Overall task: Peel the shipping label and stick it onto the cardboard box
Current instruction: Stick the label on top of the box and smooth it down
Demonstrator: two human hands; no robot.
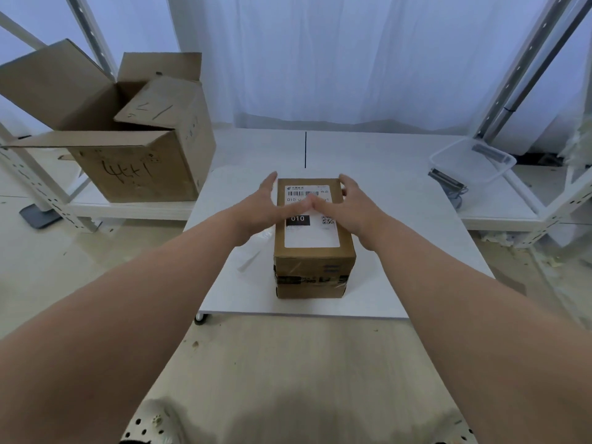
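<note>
The label is on the box, my open left hand and right hand press it with thumbs, so next I should rub outward.

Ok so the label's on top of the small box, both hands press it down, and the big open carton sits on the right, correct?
No. In the head view the big open carton sits on the left, not the right. The label is on top of the small box, and the left hand and right hand press it down.
</note>
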